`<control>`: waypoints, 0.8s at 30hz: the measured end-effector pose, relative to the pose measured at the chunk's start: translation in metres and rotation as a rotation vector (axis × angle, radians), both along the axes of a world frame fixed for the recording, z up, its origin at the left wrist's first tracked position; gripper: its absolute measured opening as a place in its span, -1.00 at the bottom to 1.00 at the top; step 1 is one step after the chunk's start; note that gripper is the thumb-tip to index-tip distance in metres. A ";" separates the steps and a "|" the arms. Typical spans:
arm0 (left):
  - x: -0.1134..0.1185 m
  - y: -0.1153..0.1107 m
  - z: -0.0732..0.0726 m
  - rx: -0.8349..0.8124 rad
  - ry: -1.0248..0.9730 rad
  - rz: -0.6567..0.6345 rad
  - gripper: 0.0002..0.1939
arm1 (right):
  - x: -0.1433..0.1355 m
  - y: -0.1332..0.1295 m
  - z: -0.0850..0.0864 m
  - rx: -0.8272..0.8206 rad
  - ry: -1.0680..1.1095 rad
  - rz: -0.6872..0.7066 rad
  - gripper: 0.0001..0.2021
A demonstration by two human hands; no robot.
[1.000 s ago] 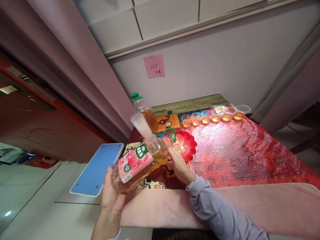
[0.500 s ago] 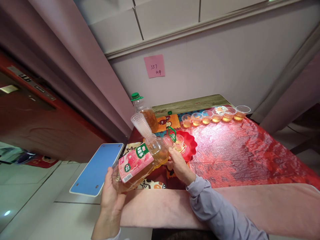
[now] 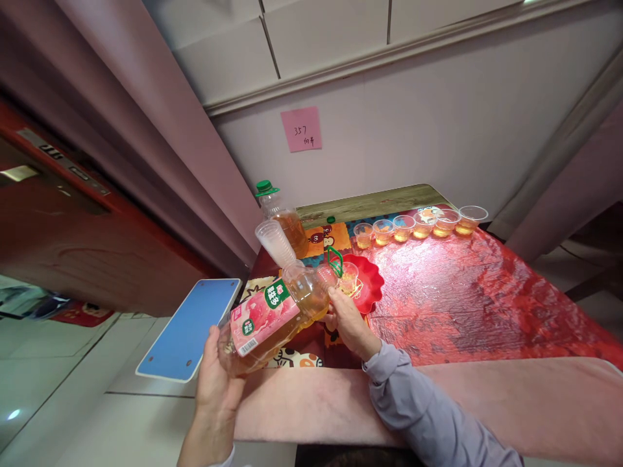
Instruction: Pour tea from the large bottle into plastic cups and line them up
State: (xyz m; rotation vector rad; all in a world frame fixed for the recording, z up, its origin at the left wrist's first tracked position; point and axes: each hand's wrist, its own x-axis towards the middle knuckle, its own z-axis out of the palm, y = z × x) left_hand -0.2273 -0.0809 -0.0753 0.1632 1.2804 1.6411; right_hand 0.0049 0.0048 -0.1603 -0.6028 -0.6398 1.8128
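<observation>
Now the left hand (image 3: 214,376) wraps the base of the pink-labelled amber juice bottle (image 3: 272,311), tipped so its neck meets the small clear cup (image 3: 348,277), steadied by right-hand (image 3: 346,324) fingers over the red scalloped plate (image 3: 372,285).

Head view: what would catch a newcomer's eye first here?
The tilted juice bottle in the middle, its base gripped by the left hand and its neck steadied by the right hand, mouth over a small clear cup in a red tray. Behind it, a row of six filled cups lines the far edge of the glossy red tablecloth. A pink sticky note marks the wall above.
</observation>
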 end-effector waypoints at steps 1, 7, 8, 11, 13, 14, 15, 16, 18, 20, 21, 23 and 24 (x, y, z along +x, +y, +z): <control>0.000 0.000 0.000 0.003 -0.002 -0.001 -0.59 | 0.000 0.000 -0.001 -0.001 0.005 -0.002 -0.43; 0.002 0.001 0.001 -0.010 0.049 0.003 -0.62 | 0.000 0.000 -0.002 -0.009 -0.008 -0.013 -0.44; 0.002 0.001 0.001 -0.012 0.063 0.003 -0.62 | 0.000 0.000 -0.002 -0.008 -0.016 -0.016 -0.43; 0.002 0.001 0.000 -0.020 0.076 -0.005 -0.64 | 0.000 0.000 -0.003 -0.010 -0.023 -0.022 -0.42; 0.001 0.000 -0.001 -0.009 0.069 -0.007 -0.64 | 0.000 0.000 -0.003 -0.009 -0.022 -0.018 -0.42; 0.000 0.000 -0.001 -0.001 0.060 -0.007 -0.63 | -0.001 0.000 -0.003 -0.007 -0.024 -0.015 -0.42; 0.000 0.000 -0.002 0.006 0.046 -0.008 -0.62 | 0.000 0.000 -0.002 -0.004 -0.026 -0.011 -0.42; -0.001 -0.001 -0.003 0.009 0.026 -0.011 -0.61 | 0.000 0.000 -0.001 -0.002 -0.028 -0.011 -0.43; -0.002 -0.001 -0.004 0.004 -0.014 -0.013 -0.58 | 0.000 -0.001 0.001 -0.002 -0.030 -0.013 -0.43; -0.003 -0.001 -0.005 0.006 -0.037 -0.016 -0.56 | 0.002 -0.001 0.004 -0.005 -0.031 -0.015 -0.42; -0.003 -0.001 -0.005 0.015 -0.047 -0.022 -0.56 | 0.002 -0.002 0.005 -0.006 -0.033 -0.013 -0.42; -0.003 -0.001 -0.005 0.041 -0.065 -0.030 -0.57 | 0.003 -0.002 0.006 -0.008 -0.033 0.001 -0.41; -0.002 -0.001 -0.005 0.052 -0.073 -0.026 -0.57 | 0.004 -0.002 0.006 -0.010 -0.032 0.007 -0.40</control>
